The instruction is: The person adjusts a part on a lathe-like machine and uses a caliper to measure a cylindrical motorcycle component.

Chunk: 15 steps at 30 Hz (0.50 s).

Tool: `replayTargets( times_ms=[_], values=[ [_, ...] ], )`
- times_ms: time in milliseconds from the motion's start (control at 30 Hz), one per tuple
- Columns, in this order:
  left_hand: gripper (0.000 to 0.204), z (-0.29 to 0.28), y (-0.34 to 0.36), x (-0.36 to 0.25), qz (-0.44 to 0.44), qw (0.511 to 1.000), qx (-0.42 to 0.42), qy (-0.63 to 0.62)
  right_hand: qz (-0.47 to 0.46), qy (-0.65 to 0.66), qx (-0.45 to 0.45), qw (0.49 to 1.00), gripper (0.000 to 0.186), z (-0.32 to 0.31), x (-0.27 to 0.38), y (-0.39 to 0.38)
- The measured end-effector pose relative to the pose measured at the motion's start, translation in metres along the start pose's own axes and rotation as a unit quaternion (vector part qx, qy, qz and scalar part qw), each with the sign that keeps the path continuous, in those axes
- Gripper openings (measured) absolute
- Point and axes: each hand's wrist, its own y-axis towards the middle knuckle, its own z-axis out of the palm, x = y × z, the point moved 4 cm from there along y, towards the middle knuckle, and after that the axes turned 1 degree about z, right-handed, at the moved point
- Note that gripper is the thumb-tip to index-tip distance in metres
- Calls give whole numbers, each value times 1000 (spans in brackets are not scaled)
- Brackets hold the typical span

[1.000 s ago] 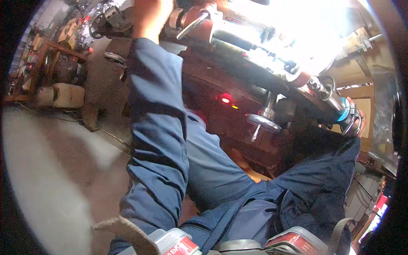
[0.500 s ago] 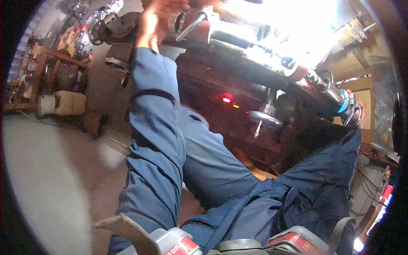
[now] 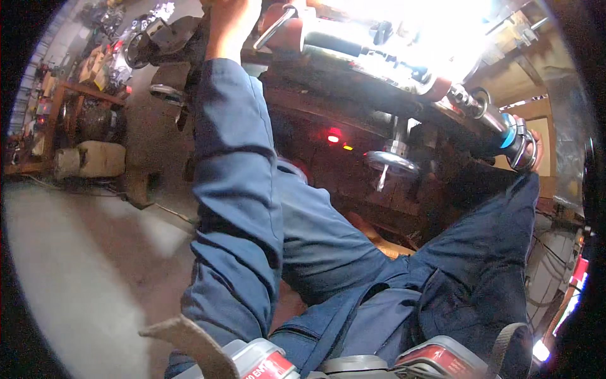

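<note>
My left hand (image 3: 232,25) is at the top of the view, beside a reddish block with a metal lever (image 3: 271,28) on a lathe-like machine; its fingertips run out of view or are hidden. My right hand (image 3: 534,145) grips the metal handwheel (image 3: 524,151) at the right end of a chrome barrel with a blue band (image 3: 507,138). Between them lie a dark cylinder (image 3: 331,45) and bright metal parts, partly washed out by glare. A larger handwheel (image 3: 391,161) with a silver handle hangs below the machine, above my legs.
At the left are a wooden bench (image 3: 58,110) crowded with small items and a beige container (image 3: 95,159) on the floor, with a cable near it. A red light (image 3: 333,136) glows under the machine. Metal sheeting (image 3: 565,126) and wires are at the right. A respirator shows at the lower edge.
My left hand has moved about near the lever, blurred half a second ago. The machine and my right hand on its handwheel now appear higher in the view.
</note>
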Motion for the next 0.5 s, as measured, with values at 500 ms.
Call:
replayTargets(
  times_ms=[500],
  values=[
    [63, 46, 4, -6, -11, 944, 61, 325, 167, -160, 60, 971, 69, -51, 30, 82]
  ],
)
